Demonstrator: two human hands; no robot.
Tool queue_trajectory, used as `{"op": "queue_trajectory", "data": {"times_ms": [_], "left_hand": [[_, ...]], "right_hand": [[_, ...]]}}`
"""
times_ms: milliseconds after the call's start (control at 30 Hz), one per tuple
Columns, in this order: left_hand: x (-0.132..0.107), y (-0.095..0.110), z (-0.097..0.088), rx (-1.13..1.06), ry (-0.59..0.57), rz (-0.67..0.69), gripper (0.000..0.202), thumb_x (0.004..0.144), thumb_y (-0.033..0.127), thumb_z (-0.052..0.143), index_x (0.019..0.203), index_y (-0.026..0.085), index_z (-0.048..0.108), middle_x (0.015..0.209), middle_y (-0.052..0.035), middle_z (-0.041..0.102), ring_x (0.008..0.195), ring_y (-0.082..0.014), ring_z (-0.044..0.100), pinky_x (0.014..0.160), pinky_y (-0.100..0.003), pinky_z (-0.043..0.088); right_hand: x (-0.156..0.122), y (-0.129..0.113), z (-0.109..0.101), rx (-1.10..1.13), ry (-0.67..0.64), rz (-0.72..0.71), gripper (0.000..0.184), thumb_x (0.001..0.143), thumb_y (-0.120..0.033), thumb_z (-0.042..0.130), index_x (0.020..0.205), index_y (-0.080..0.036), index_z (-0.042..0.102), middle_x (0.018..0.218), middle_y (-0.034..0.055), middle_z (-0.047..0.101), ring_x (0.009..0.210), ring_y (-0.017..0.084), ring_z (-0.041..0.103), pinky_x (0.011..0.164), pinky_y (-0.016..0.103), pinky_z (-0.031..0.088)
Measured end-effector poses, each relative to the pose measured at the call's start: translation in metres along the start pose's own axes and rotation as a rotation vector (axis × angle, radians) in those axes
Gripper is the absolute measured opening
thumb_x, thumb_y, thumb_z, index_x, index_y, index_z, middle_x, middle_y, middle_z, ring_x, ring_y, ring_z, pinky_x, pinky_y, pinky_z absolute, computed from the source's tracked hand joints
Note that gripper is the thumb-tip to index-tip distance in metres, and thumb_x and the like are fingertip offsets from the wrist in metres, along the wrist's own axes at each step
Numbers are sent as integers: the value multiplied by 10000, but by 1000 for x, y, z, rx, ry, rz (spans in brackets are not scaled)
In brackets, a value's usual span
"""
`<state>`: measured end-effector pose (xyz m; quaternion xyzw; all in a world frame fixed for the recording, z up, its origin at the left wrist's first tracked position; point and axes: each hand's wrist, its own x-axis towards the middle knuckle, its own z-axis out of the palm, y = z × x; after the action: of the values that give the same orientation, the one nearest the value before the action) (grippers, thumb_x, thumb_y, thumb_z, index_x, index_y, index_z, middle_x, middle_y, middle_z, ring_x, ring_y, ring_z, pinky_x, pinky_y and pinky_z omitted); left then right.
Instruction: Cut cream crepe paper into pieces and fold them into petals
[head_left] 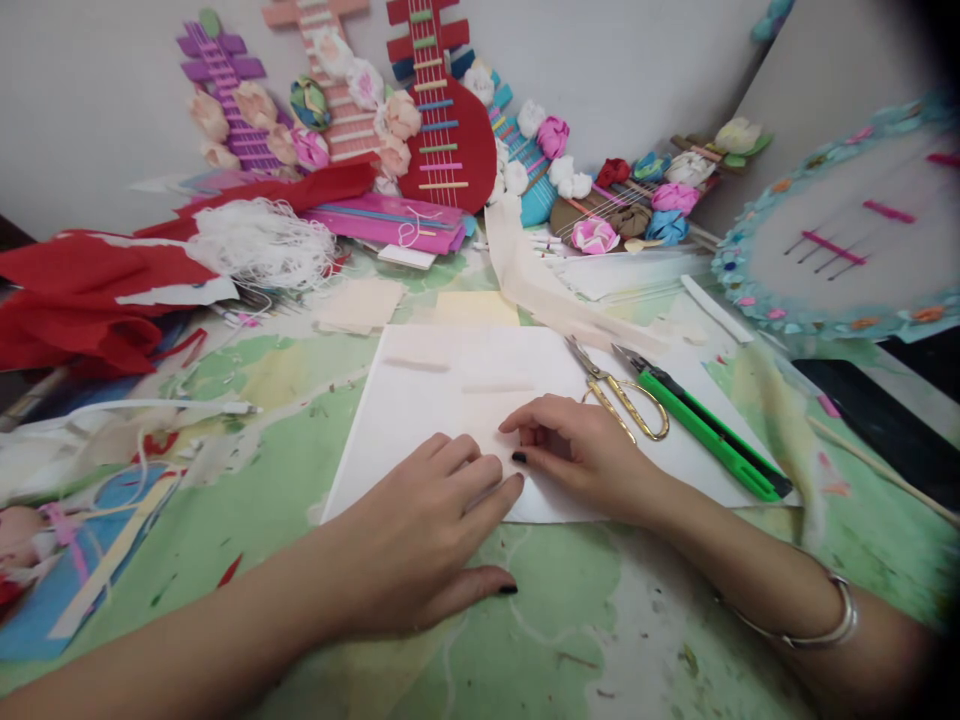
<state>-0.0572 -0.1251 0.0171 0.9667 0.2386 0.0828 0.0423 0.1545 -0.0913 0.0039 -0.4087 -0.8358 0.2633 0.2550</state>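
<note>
My left hand (pixel 446 525) lies palm down at the near edge of a white paper sheet (pixel 360 450), fingers stretched out and thumb apart. Close beside its fingertips, my right hand (pixel 581 450) is curled in a pinch over the sheet. Whatever its fingers hold, if anything, is too small or pale to make out. Two thin pale strips, a left strip (pixel 417 364) and a middle strip (pixel 498 387), lie on the paper beyond my hands. Gold-handled scissors (pixel 619 392) and a green utility knife (pixel 705 430) rest on the sheet to the right.
A cream paper strip (pixel 517 260) trails across the back of the table. Red paper (pixel 82 290) and tangled white string (pixel 266 240) are heaped at the left. Paper-flowered model instruments, among them a red lute (pixel 454 140), lean on the wall. A round, blue-flowered piece (pixel 847 230) stands right.
</note>
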Motion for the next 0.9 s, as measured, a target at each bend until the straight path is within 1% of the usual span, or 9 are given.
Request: {"op": "queue_trajectory", "data": {"times_ms": [167,333,433,533,667,733,800,833,900], "left_hand": [[1,3,-1,4,-20,-19,520,864,475,491,1203,80,491,1025,-149,547,920,-295,451,786,-461,408],[2,4,0,1,-20,-34,541,852,480,508,1231,95,472,1029,-143,545,930,-294,456,797,-461,401],[1,4,0,3,-8,-40,530,850,478,512,1229,109,470,1019,-140,549,921,-287,464,795,-454,403],[2,4,-1,-2,-17,-40,529,852,479,508,1233,115,463,1025,-141,550,921,-285,466,794,-449,406],[2,5,-2,-1,-32,-46,543,852,482,505,1242,108,458,1034,-142,545,927,-290,457,796,-456,406],[2,5,-2,2,-31,-41,553,849,489,509,1243,105,458,1033,-141,547,926,-292,459,793,-460,409],[2,5,-1,8,-21,-47,544,851,489,510,1237,108,465,1026,-141,554,923,-291,464,791,-463,416],[2,4,-1,4,-7,-54,526,856,481,508,1228,112,473,1022,-141,558,924,-288,468,792,-464,421],[1,1,-1,-42,36,-64,462,870,449,507,1200,127,493,1026,-138,562,935,-279,477,801,-458,431]], "right_hand": [[-2,-3,-5,-11,-41,-72,225,796,-99,544,1008,-160,591,832,42,620,768,152,546,735,298,428],[-4,-4,-11,-68,-65,-106,354,753,-68,566,1088,-181,559,995,80,607,953,205,521,834,349,414],[-4,0,-15,-149,-34,-92,367,747,-65,564,1092,-192,558,1010,84,606,987,237,497,864,395,389],[-4,6,-18,-210,0,-38,365,744,-70,566,1089,-191,566,990,80,606,963,246,501,860,413,386],[-5,12,-22,-243,39,14,292,745,-100,595,1028,-168,599,933,86,617,910,246,523,819,413,410],[-7,12,-23,-263,87,-30,253,760,-90,573,996,-172,615,920,84,615,890,235,533,794,398,425],[-10,7,-23,-248,114,-121,228,786,-77,535,963,-185,632,915,77,611,878,213,544,769,367,445],[-11,4,-23,-228,105,-176,226,801,-73,517,951,-190,639,917,75,610,878,201,550,762,351,456],[-14,-5,-23,-186,20,-272,240,826,-65,488,956,-187,649,937,81,617,898,185,555,772,331,474]]}}
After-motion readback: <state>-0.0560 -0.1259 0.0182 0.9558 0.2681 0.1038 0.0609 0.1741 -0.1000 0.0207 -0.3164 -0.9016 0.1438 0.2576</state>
